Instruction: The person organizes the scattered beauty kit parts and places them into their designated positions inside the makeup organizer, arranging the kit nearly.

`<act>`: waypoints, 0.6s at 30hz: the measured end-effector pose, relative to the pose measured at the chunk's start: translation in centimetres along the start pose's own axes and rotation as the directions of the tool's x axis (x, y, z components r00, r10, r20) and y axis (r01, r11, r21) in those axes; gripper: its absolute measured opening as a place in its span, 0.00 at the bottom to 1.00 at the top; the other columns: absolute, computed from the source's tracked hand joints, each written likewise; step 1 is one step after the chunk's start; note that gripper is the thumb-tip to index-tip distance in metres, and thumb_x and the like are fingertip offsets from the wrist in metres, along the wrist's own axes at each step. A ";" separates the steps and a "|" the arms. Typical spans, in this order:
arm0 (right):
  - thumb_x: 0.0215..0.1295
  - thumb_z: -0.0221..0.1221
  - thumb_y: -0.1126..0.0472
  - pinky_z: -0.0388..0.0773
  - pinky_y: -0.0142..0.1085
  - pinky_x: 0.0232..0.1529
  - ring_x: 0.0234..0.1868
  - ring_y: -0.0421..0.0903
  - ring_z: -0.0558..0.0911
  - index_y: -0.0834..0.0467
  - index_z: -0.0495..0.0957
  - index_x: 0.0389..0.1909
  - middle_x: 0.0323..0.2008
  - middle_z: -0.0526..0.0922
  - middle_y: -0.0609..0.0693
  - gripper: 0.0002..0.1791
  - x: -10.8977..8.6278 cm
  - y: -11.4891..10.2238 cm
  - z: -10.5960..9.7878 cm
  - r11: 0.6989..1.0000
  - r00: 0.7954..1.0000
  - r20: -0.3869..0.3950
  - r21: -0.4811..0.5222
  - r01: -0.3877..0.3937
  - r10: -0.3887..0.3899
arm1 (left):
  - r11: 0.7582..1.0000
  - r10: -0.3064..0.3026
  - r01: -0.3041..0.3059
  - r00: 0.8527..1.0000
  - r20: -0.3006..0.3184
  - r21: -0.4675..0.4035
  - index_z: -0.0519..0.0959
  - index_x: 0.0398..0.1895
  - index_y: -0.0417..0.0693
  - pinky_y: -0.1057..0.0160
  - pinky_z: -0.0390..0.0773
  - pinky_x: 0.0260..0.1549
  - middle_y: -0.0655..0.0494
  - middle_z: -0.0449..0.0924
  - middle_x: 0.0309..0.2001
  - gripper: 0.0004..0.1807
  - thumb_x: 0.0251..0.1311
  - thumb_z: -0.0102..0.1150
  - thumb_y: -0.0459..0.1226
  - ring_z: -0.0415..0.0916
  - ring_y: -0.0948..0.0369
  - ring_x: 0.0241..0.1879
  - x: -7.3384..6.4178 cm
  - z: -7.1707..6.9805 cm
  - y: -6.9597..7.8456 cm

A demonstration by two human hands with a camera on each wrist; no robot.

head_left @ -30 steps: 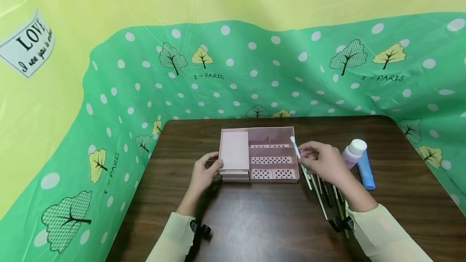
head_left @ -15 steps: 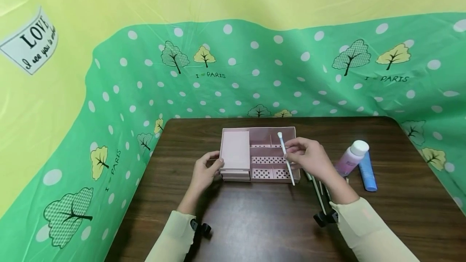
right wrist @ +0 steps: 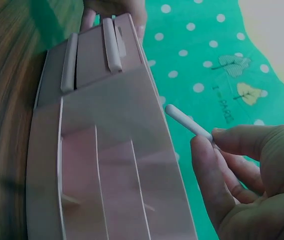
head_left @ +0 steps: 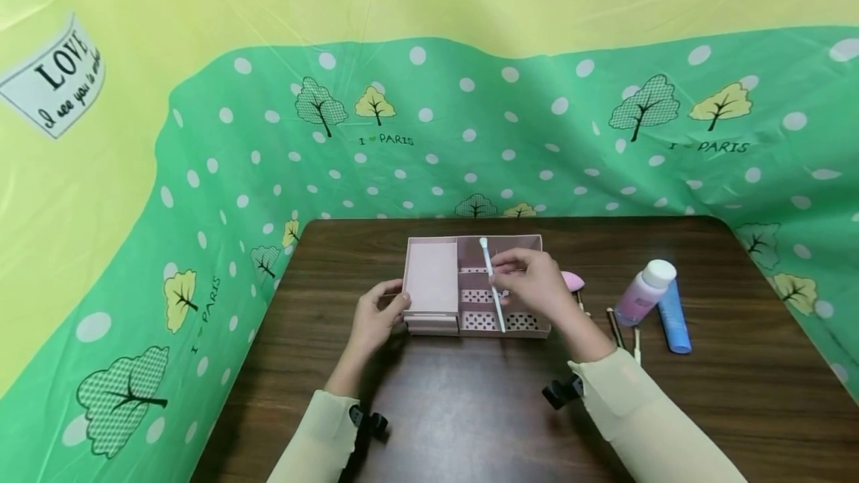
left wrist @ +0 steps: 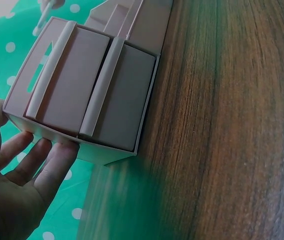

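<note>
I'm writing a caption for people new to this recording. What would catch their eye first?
Probably the bright yellow-and-green cloth with white dots and printed trees, hanging behind the table. Next, the pink organizer near the table's far edge, with the right hand pinching a slim white brush above its compartments. To the right stand out a pink bottle with a white cap and a blue tube.

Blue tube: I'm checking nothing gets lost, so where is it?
In the head view, the blue tube is on the table's right side, just right of the pink bottle.
</note>
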State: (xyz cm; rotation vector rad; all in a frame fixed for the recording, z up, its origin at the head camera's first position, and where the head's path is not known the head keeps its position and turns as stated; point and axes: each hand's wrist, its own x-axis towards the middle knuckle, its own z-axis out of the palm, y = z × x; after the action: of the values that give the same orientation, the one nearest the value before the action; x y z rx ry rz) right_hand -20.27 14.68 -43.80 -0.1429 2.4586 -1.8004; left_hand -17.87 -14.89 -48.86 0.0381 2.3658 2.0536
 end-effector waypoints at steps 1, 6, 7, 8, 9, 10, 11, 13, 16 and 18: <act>0.63 0.67 0.71 0.89 0.43 0.30 0.32 0.48 0.88 0.68 0.81 0.51 0.43 0.86 0.65 0.16 0.2 -0.1 0.3 1.000 1.000 -0.002 0.007 -0.008 0.008 | 1.000 -0.001 0.001 1.000 -0.001 0.001 0.79 0.60 0.33 0.55 0.89 0.40 0.33 0.83 0.52 0.19 0.69 0.62 0.31 0.83 0.54 0.46 0.0 0.0 0.0; 0.63 0.67 0.70 0.89 0.47 0.32 0.30 0.52 0.88 0.67 0.81 0.52 0.45 0.85 0.65 0.17 0.8 -0.6 1.8 0.997 0.999 -0.013 0.054 -0.046 0.047 | 1.000 -0.001 0.001 1.000 0.003 0.002 0.78 0.61 0.33 0.58 0.89 0.39 0.33 0.82 0.53 0.19 0.69 0.62 0.32 0.83 0.56 0.45 0.1 0.0 -0.3; 0.63 0.67 0.70 0.89 0.47 0.32 0.29 0.52 0.88 0.67 0.81 0.52 0.45 0.84 0.65 0.17 0.9 -0.7 2.0 0.996 0.998 -0.014 0.066 -0.054 0.055 | 1.000 -0.001 0.001 1.000 0.002 0.002 0.78 0.61 0.33 0.58 0.88 0.39 0.33 0.82 0.53 0.19 0.70 0.62 0.32 0.83 0.57 0.45 0.1 0.0 -0.3; 0.63 0.67 0.70 0.89 0.46 0.32 0.29 0.52 0.88 0.67 0.80 0.53 0.45 0.84 0.66 0.17 1.0 -0.8 2.3 0.996 0.998 -0.015 0.073 -0.057 0.058 | 1.000 0.001 -0.001 1.000 0.002 0.001 0.78 0.61 0.33 0.59 0.88 0.39 0.33 0.82 0.53 0.19 0.70 0.62 0.32 0.83 0.57 0.45 0.1 0.0 -0.4; 0.63 0.67 0.70 0.89 0.46 0.32 0.29 0.53 0.88 0.67 0.80 0.53 0.45 0.84 0.66 0.17 1.1 -0.9 2.6 0.995 0.998 -0.015 0.076 -0.060 0.061 | 1.000 0.003 -0.003 1.000 0.002 0.001 0.78 0.61 0.33 0.59 0.88 0.39 0.34 0.82 0.53 0.19 0.70 0.62 0.32 0.83 0.57 0.45 0.1 0.0 -0.4; 0.63 0.67 0.70 0.89 0.45 0.32 0.28 0.53 0.88 0.67 0.80 0.53 0.46 0.84 0.65 0.17 1.2 -1.0 2.8 0.995 0.998 -0.013 0.077 -0.061 0.062 | 1.000 0.004 -0.004 1.000 0.003 0.002 0.78 0.61 0.33 0.59 0.88 0.39 0.34 0.82 0.53 0.19 0.70 0.62 0.32 0.83 0.57 0.45 0.1 0.0 -0.4; 0.63 0.67 0.70 0.89 0.44 0.32 0.28 0.52 0.88 0.67 0.80 0.53 0.46 0.84 0.65 0.17 1.4 -1.0 3.1 0.995 0.998 -0.014 0.074 -0.061 0.062 | 1.000 0.004 -0.004 1.000 0.004 0.001 0.78 0.61 0.33 0.59 0.88 0.39 0.34 0.82 0.53 0.19 0.70 0.62 0.32 0.83 0.57 0.45 0.1 0.0 -0.4; 0.63 0.67 0.70 0.89 0.44 0.31 0.27 0.53 0.88 0.66 0.81 0.52 0.45 0.85 0.64 0.17 1.6 -1.1 3.5 0.994 0.997 -0.020 0.078 -0.072 0.074 | 1.000 0.005 -0.005 1.000 0.005 0.002 0.78 0.61 0.34 0.59 0.88 0.40 0.35 0.82 0.53 0.19 0.70 0.62 0.32 0.83 0.57 0.46 0.2 0.0 -0.4; 0.62 0.68 0.70 0.89 0.43 0.30 0.25 0.51 0.88 0.68 0.81 0.51 0.44 0.86 0.64 0.17 2.0 -1.2 4.1 0.994 0.997 -0.021 0.081 -0.075 0.077 | 1.000 -0.003 0.003 1.000 0.005 0.010 0.78 0.61 0.34 0.58 0.88 0.40 0.35 0.82 0.54 0.19 0.70 0.61 0.32 0.83 0.57 0.46 0.4 0.0 -0.8; 0.61 0.69 0.70 0.89 0.42 0.30 0.24 0.50 0.88 0.68 0.81 0.51 0.43 0.87 0.64 0.17 2.3 -1.2 4.4 0.992 0.996 -0.023 0.096 -0.086 0.089 | 1.000 -0.011 0.011 1.000 0.000 0.016 0.78 0.62 0.34 0.58 0.88 0.40 0.35 0.82 0.53 0.19 0.70 0.61 0.32 0.83 0.56 0.46 0.7 0.0 -1.6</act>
State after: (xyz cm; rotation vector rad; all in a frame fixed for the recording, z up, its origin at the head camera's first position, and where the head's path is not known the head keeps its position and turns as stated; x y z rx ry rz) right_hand -21.90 9.82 -43.98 -0.0043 2.3511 -1.8899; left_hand -18.62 -15.11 -50.42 0.0250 2.3765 2.0298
